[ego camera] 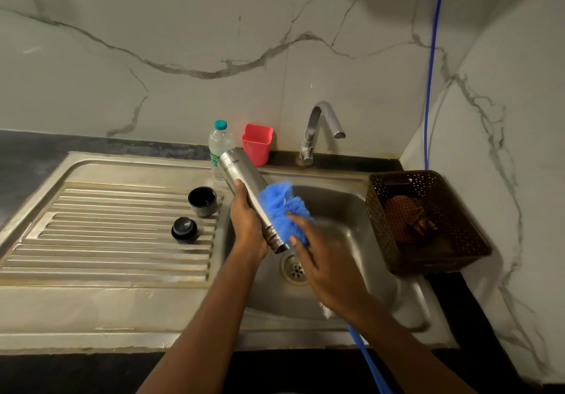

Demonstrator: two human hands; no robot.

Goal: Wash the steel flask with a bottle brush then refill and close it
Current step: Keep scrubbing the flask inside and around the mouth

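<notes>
Over the sink basin (360, 207), my left hand (247, 222) grips the steel flask (247, 185), which is tilted with its open threaded mouth pointing down toward the drain (295, 269). My right hand (330, 268) holds the bottle brush; its blue bristle head (281, 207) lies against the flask's outer right side, and the blue handle (370, 360) runs back under my wrist. The flask's black cup lid (202, 200) and black stopper (184, 230) stand on the ribbed drainboard (107, 234).
A clear plastic water bottle (219, 143) with a teal cap and a pink cup (257, 143) stand behind the flask. The chrome tap (319, 127) is at the sink's back, with no water running. A brown perforated basket (428, 222) with a cloth sits on the right.
</notes>
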